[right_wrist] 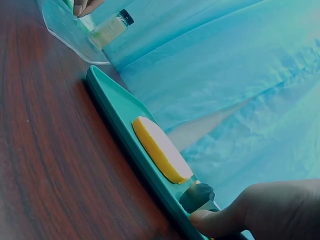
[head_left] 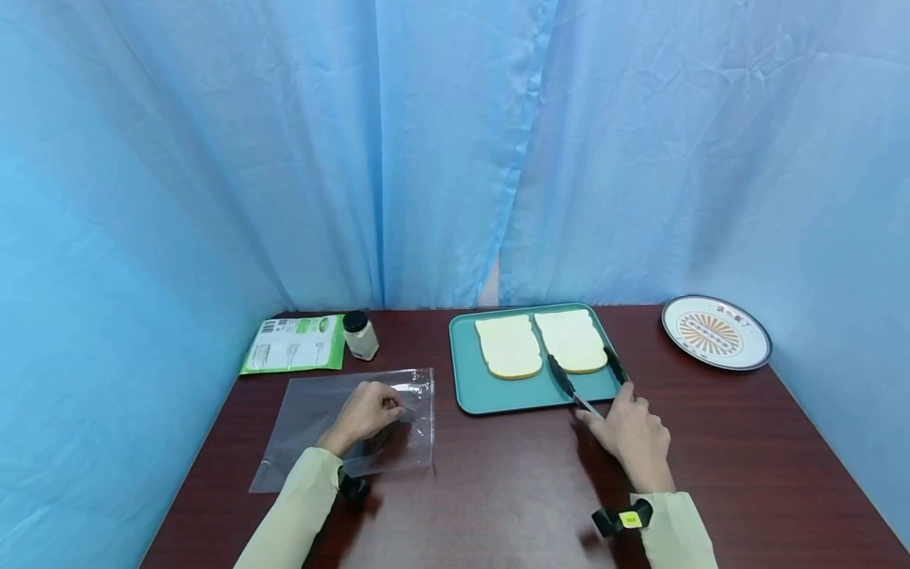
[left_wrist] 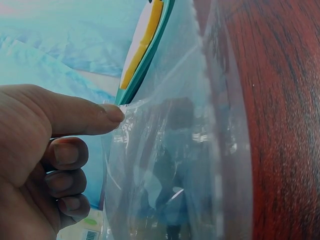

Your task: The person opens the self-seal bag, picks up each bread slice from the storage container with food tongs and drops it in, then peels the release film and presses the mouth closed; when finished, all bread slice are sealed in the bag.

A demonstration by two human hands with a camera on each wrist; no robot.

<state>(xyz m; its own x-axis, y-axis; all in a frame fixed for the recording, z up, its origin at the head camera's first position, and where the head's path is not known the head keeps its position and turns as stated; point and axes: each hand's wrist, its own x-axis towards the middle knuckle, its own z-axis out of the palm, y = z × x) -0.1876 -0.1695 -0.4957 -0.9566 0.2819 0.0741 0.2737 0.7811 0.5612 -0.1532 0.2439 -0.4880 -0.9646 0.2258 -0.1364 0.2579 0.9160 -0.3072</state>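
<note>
My left hand [head_left: 366,412] pinches the upper layer of a clear plastic bag [head_left: 306,419] near its right end; in the left wrist view the bag [left_wrist: 165,165] stands raised from the tabletop below the thumb. My right hand [head_left: 633,435] grips a pair of tongs [head_left: 565,382] with black tips, spread apart. Those tips straddle the right slice of bread [head_left: 571,340], one on either side of its near part. A second bread slice [head_left: 509,346] lies to its left. Both slices rest flat on a teal tray [head_left: 465,387].
A small jar [head_left: 361,338] with a black lid stands behind the bag, beside a green and white packet [head_left: 295,344]. At the right back lies a white patterned plate [head_left: 714,332]. Blue curtains [head_left: 441,158] hang around the brown table [head_left: 498,490].
</note>
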